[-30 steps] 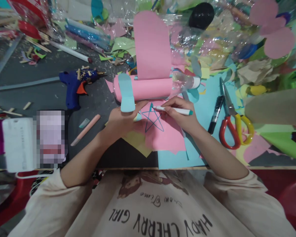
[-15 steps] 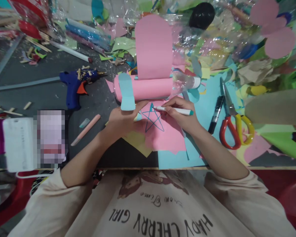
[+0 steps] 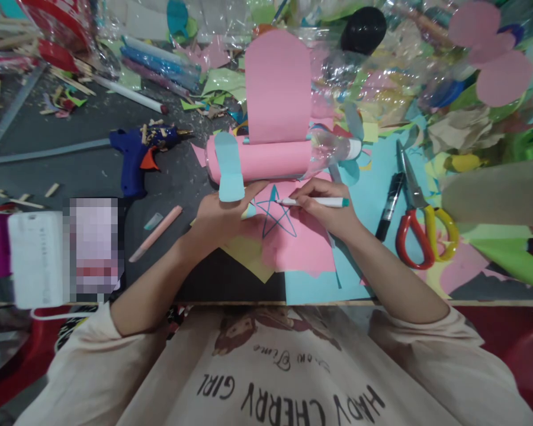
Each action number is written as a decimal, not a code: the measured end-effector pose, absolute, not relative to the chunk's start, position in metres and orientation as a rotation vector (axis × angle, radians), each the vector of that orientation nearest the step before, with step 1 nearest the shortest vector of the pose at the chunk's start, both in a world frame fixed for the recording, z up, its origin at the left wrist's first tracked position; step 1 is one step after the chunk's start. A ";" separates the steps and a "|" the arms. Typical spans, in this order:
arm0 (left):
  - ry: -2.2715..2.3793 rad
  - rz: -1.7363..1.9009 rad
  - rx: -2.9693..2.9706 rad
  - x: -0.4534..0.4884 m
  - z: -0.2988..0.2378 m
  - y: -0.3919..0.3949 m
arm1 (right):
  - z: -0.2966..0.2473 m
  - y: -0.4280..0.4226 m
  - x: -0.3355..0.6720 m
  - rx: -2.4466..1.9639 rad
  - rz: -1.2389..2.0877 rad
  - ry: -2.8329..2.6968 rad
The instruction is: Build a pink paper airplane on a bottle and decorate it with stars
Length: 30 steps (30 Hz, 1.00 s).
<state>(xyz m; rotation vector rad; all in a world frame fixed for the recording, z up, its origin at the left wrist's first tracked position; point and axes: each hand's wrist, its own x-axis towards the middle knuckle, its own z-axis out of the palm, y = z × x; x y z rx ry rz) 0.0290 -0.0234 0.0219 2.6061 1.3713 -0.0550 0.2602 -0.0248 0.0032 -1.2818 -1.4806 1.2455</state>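
My right hand [image 3: 326, 204] grips a white marker pen [image 3: 328, 202] with a green end, its tip on the star drawing. The blue-green star outline [image 3: 275, 220] is drawn on a pink paper sheet [image 3: 308, 251], and its top point is coloured in. My left hand [image 3: 222, 216] lies flat at the sheet's left edge, fingers stretched out, partly covered by a light blue paper strip [image 3: 231, 177]. That strip hangs from a plastic bottle wrapped in pink paper [image 3: 270, 160], lying just beyond both hands. A rounded pink paper piece [image 3: 278, 89] stands out from the bottle.
To the left are a blue glue gun [image 3: 135, 157], a pink pen [image 3: 157, 232], a phone [image 3: 95, 245] and a white device [image 3: 35, 260]. Scissors [image 3: 415, 231] and a black marker [image 3: 389, 207] lie right, on blue paper [image 3: 359, 260]. Paper scraps and plastic cover the back.
The marker's tip has shifted slightly down and right, from the star's top point to just below it. My left hand stays in place on the sheet.
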 end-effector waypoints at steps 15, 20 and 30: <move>1.404 -0.039 2.570 0.030 0.017 -0.022 | -0.001 -0.024 0.260 -1.216 1.320 -1.361; 1.407 -0.081 2.639 0.031 0.022 -0.025 | 0.002 -0.024 0.261 -1.269 1.305 -1.436; 1.413 -0.059 2.505 0.033 0.020 -0.019 | 0.003 -0.024 0.260 -1.260 1.283 -1.404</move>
